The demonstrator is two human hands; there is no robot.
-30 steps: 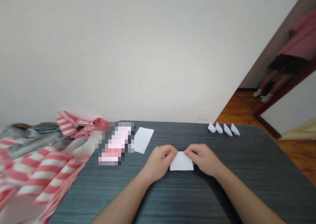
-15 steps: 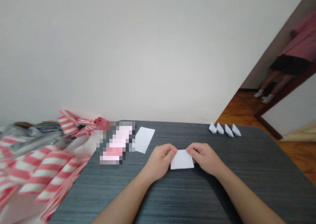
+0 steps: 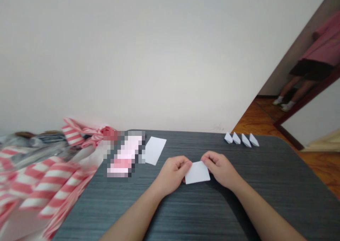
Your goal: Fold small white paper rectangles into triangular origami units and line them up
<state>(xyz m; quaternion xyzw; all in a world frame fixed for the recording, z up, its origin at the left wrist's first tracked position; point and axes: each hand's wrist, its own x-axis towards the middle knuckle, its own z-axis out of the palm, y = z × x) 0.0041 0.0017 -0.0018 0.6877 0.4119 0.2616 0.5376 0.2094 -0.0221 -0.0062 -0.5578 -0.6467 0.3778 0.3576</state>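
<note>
A small white piece of paper [image 3: 197, 173] is held between my two hands above the dark table [image 3: 186, 212]. My left hand [image 3: 173, 173] is closed, pinching the paper's left edge near its upper corner. At the upper right corner, my right hand [image 3: 218, 168] pinches it between thumb and fingers. The fingertips behind the paper are hidden. Beyond my left hand, a flat white sheet of paper [image 3: 155, 150] lies on the table.
Several folded white paper pieces [image 3: 245, 140] stand in a row at the back right. A blurred-out pinkish object [image 3: 126, 154] lies back left. Red-and-white striped cloth [image 3: 47, 184] is heaped left of the table. A person [image 3: 313, 60] stands at the far right.
The paper has tilted slightly, its right side rising a little. My right hand has moved slightly up; my left hand keeps nearly the same place.
</note>
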